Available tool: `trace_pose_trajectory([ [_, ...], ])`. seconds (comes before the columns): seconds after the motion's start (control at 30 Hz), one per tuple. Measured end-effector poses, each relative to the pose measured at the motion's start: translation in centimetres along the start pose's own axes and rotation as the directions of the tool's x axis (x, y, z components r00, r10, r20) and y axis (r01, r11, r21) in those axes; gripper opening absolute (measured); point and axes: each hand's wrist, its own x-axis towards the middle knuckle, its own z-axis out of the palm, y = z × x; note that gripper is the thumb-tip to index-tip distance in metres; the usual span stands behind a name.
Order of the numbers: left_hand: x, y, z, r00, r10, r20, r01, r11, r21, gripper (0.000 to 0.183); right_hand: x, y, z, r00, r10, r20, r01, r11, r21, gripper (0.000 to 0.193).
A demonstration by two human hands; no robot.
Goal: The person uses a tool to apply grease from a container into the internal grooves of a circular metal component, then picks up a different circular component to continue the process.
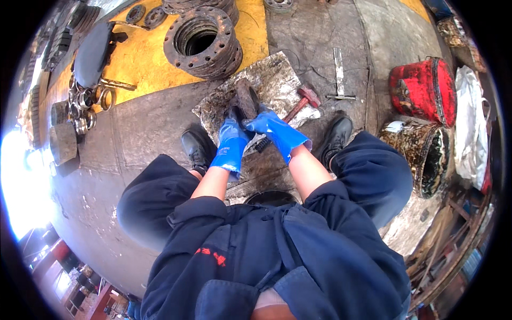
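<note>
Between my knees, both hands wear blue rubber gloves with the fingers closed round a dark, dirty rounded metal part [246, 98]. My left hand [230, 130] grips its left side, with darkened fingertips. On its right lower side is my right hand [266, 124]. The part is tilted over a grease-stained pale sheet [277, 72] on the floor, and its underside is hidden by the gloves. A hammer [303, 103] with a worn red head lies on the sheet to the right. Below my hands, a small dark ribbed piece [262, 144] shows partly.
Rusty bolt-hole flanges [229, 61] are stacked ahead on yellow flooring. A T-shaped metal tool [340, 74] lies to the right, near a red bucket [418, 88] and a grimy drum [421, 154]. Metal rings [82, 101] cluster at left beside a stool [92, 56].
</note>
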Motion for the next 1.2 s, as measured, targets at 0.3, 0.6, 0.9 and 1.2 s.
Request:
trace_pose_trajectory([
  [0.3,6.0,-6.4,-2.8,0.974,-0.169,-0.148,-0.004,0.648,-0.762,0.048,1.3,-0.4,3.1,0.993,-0.064,0.098,0.085,0.971,-0.225,0.078],
  [0.6,8.8,-4.9,-6.6,0.977,0.183,-0.111,0.035,0.375,0.926,0.058,-2.0,-2.1,-1.3,0.976,-0.139,-0.168,0.137,0.990,-0.022,0.054],
  [0.9,-6.2,22.3,-2.8,0.947,0.073,0.312,-0.314,0.394,0.863,0.056,-1.5,-1.8,-0.3,0.856,-0.506,-0.102,0.489,0.859,-0.154,0.061],
  [1.2,2.5,54.8,0.1,0.658,0.562,0.501,-0.679,0.157,0.717,0.052,2.8,2.7,2.5,0.862,-0.436,-0.258,0.442,0.896,-0.035,0.071],
])
